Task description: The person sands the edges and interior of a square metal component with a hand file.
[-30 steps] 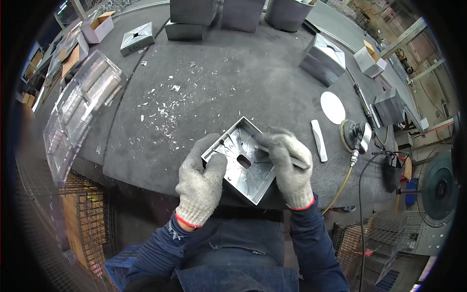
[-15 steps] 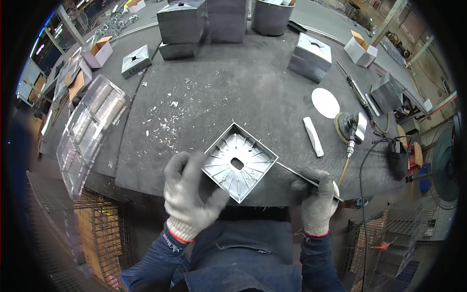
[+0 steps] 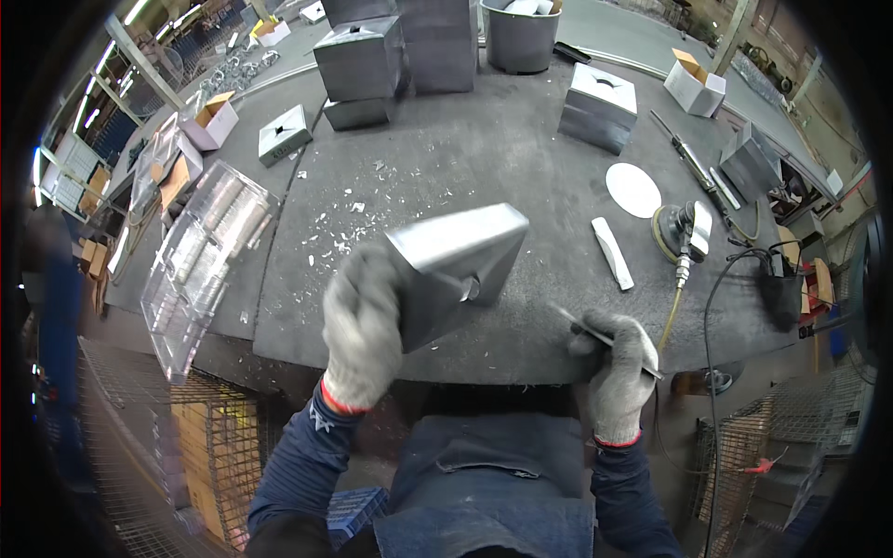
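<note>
My left hand [image 3: 361,312], in a grey-white knit glove, is closed on the left edge of a square metal casting [image 3: 458,279]. The casting is held up off the table and tilted, its smooth outer side facing me and a shallow side wall uppermost. A small hole opens in its middle. At right, my gloved right hand [image 3: 616,367] is closed round a thin metal rod-shaped tool [image 3: 581,325], like a slim file. Its tip points up and left, apart from the casting. Fingers hide part of the tool.
Pale shavings [image 3: 358,206] lie at centre-left beside a clear plastic case [image 3: 206,260]. To the right are a white strip [image 3: 611,254], a white disc [image 3: 633,190], a hand sander [image 3: 684,231] with its hose, and a metal box [image 3: 598,107]. Stacked castings [image 3: 361,60] and a bucket [image 3: 521,39] stand behind.
My left hand has gripped the casting, raised it and turned it from its ribbed inside to its smooth outer side. The tool has come away from the casting's corner, still in my right hand.
</note>
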{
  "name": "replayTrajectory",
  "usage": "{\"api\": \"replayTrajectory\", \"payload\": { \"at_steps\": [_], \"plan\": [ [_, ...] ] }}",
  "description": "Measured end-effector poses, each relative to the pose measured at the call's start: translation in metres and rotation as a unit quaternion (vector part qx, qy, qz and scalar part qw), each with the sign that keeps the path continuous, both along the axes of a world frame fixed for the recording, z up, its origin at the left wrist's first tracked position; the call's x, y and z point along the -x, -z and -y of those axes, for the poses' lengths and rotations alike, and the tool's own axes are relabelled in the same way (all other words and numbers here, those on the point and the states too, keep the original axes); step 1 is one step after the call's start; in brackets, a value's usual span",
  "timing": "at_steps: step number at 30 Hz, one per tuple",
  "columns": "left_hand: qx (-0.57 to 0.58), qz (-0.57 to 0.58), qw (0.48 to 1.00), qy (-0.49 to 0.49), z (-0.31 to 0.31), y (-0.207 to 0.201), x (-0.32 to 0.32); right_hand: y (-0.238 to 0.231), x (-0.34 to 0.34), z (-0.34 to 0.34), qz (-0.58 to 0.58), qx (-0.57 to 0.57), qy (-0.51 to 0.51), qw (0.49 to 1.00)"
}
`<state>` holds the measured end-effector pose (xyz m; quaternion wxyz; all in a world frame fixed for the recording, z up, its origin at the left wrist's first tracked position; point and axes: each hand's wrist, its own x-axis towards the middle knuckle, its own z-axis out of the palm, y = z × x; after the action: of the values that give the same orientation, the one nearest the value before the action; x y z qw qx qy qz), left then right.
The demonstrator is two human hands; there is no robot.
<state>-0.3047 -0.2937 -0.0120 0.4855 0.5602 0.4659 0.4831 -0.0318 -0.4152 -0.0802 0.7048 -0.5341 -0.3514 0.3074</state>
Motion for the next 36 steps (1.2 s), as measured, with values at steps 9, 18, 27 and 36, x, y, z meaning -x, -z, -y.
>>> {"api": "replayTrajectory", "payload": {
  "at_steps": [9,18,27,36],
  "plan": [
    [0.228,0.129,0.964,-0.046,-0.034,0.05,-0.004,-0.001,-0.002,0.002,0.185,0.067,-0.093,0.976],
    [0.257,0.072,0.962,-0.051,-0.049,0.05,0.014,-0.019,-0.012,-0.023,0.333,0.044,-0.102,0.937],
    [0.226,0.037,0.972,0.046,-0.053,0.012,0.015,-0.016,-0.076,-0.095,0.707,0.101,0.043,0.699],
    [0.23,0.047,0.968,0.087,-0.052,0.002,0.007,-0.002,-0.067,-0.096,0.612,0.15,0.067,0.774]
  ]
}}
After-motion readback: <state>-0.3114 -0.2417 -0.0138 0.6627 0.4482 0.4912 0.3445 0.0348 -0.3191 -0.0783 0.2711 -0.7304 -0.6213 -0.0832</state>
